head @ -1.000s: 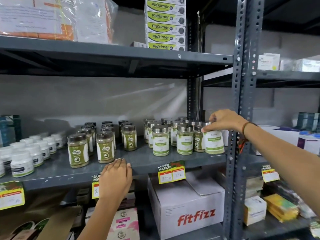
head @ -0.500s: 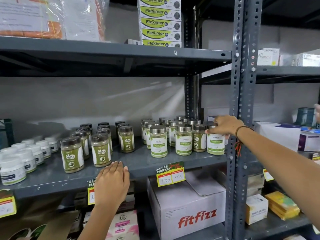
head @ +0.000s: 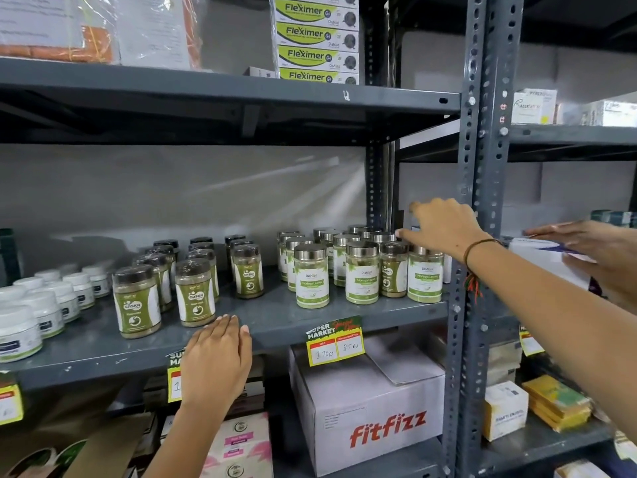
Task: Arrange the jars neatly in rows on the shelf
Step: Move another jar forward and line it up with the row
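On the grey metal shelf [head: 275, 322] stand silver-lidded Moringa jars in rows; the front ones are at left [head: 312, 277], middle [head: 362, 274] and far right [head: 425, 276]. A dark-lidded Gaska jar [head: 393, 270] stands among them in the front row. More Gaska jars [head: 194, 293] form rows to the left. My right hand [head: 444, 225] hovers just above the far-right jars, fingers spread, holding nothing. My left hand [head: 217, 360] lies flat on the shelf's front edge, covering a price tag.
White-lidded tubs [head: 44, 312] fill the shelf's left end. A perforated upright post [head: 479, 201] stands right of the jars. Another person's hand [head: 586, 250] rests on a white box in the neighbouring bay. A fitfizz carton [head: 379, 408] sits below, and Fleximer boxes [head: 317, 39] are stacked above.
My right hand has set the far-right Moringa jar down in the front row, let go and lifted above it. Another person's hand has appeared at the right. My left hand has stayed put.
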A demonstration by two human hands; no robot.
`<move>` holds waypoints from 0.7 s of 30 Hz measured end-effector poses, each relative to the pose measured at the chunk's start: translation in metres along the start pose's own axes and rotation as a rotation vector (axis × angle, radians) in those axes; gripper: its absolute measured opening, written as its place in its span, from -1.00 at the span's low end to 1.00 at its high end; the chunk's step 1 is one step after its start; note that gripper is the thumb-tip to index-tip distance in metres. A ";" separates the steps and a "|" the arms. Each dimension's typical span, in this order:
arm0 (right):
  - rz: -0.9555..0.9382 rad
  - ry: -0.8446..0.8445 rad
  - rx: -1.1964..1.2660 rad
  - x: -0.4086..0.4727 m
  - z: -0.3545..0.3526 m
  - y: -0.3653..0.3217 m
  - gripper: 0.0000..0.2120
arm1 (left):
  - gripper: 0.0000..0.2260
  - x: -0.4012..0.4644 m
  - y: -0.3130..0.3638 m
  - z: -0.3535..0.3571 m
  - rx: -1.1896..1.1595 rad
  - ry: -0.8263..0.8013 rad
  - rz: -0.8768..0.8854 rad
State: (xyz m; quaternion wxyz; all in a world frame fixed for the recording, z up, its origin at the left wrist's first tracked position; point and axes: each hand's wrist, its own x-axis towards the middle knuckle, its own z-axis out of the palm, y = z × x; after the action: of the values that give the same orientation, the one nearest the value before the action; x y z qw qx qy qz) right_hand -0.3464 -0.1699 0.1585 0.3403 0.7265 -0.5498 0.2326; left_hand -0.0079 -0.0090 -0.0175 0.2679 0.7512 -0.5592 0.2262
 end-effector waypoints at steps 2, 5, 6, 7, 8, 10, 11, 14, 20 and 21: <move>-0.041 -0.036 0.113 0.007 0.000 -0.006 -0.46 | -0.53 0.000 0.000 0.000 0.005 0.000 0.000; -0.057 -0.398 0.329 0.018 0.005 -0.013 -0.40 | -0.52 0.000 0.000 0.001 0.009 0.000 -0.001; -0.060 -0.517 0.354 0.020 0.008 -0.015 -0.36 | -0.52 0.000 -0.001 0.001 0.010 -0.005 -0.002; -0.067 -0.603 0.345 0.022 0.011 -0.017 -0.33 | -0.52 0.000 -0.001 0.001 0.013 -0.007 -0.002; -0.074 -0.658 0.315 0.024 0.014 -0.018 -0.30 | -0.53 0.000 -0.001 0.002 0.017 -0.007 -0.002; -0.069 -0.707 0.259 0.027 0.021 -0.019 -0.26 | -0.53 0.001 -0.001 0.002 0.018 0.000 -0.007; -0.059 -0.721 0.259 0.030 0.023 -0.019 -0.25 | -0.52 0.001 -0.001 0.002 0.015 0.002 -0.010; -0.031 -0.769 0.369 0.034 0.026 -0.019 -0.25 | -0.52 0.001 -0.002 0.004 0.011 0.005 -0.011; 0.046 -0.733 0.546 0.038 0.027 -0.015 -0.28 | -0.52 0.001 -0.002 0.005 0.010 0.012 -0.020; 0.050 -0.699 0.559 0.039 0.026 -0.015 -0.29 | -0.52 0.001 -0.003 0.005 0.010 0.012 -0.019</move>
State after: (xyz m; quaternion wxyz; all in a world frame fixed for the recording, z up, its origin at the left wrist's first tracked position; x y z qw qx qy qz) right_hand -0.3217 -0.2116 0.1656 -0.0809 0.8121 -0.5651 0.1207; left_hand -0.0047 -0.0128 -0.0211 0.2695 0.7565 -0.5492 0.2312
